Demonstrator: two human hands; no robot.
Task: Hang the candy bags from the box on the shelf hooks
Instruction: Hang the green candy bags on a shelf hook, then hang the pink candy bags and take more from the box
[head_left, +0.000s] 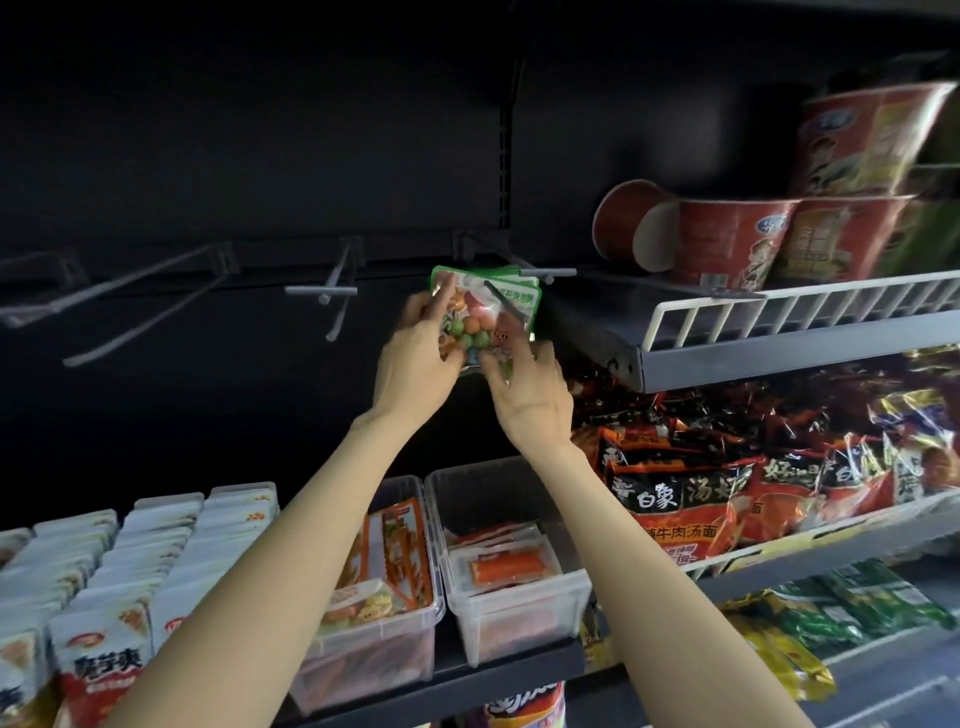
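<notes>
A small stack of green-topped candy bags (480, 306) with coloured balls inside hangs on a shelf hook (506, 300), whose dark prong pokes out through the front bag. My left hand (418, 358) grips the bags' left side, fingers up near the top corner. My right hand (524, 384) holds the bags' lower right edge from below. Two bare grey hooks (337, 291) (140, 312) stick out of the dark back panel to the left. The box is not in view.
Red instant noodle cups (737, 239) stand on a wire-fronted shelf (779, 322) at right, noodle packs (727, 488) below it. Two clear bins (514, 613) of snack packets sit under my arms. White and red snack packs (104, 597) fill the lower left.
</notes>
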